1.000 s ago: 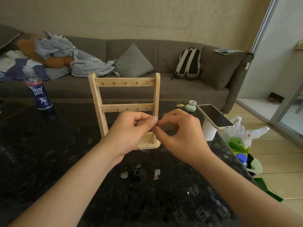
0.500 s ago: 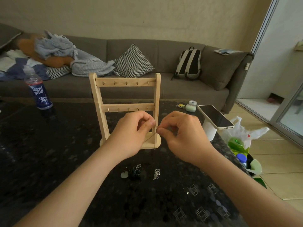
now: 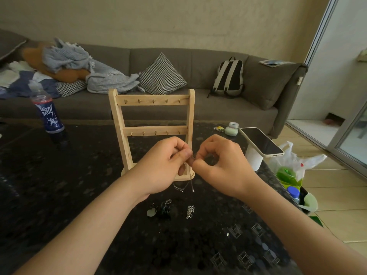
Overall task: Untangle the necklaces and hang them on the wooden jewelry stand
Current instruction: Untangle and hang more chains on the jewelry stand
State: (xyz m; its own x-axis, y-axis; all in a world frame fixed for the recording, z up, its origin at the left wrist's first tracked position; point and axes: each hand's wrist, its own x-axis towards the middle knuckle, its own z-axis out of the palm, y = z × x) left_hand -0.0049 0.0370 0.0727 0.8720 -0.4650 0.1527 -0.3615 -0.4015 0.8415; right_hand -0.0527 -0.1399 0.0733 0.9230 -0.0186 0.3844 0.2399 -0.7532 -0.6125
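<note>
A fine silver necklace hangs in a slack loop just below the two hands, pinched where their fingertips meet. The left hand is curled, thumb and forefinger pinching the chain. The right hand is likewise curled and pinches the same chain just beside the left thumb. Whether a knot or a clasp sits in the pinch cannot be told. Directly behind the hands, the wooden jewelry stand shows both rows of hooks bare. On the table, nearer the person than the hands, lie a dark tangle with a pale green pendant and, just to its right, a bunched silver chain. Assessment: early stage, first necklace in work, nothing hung yet.
</note>
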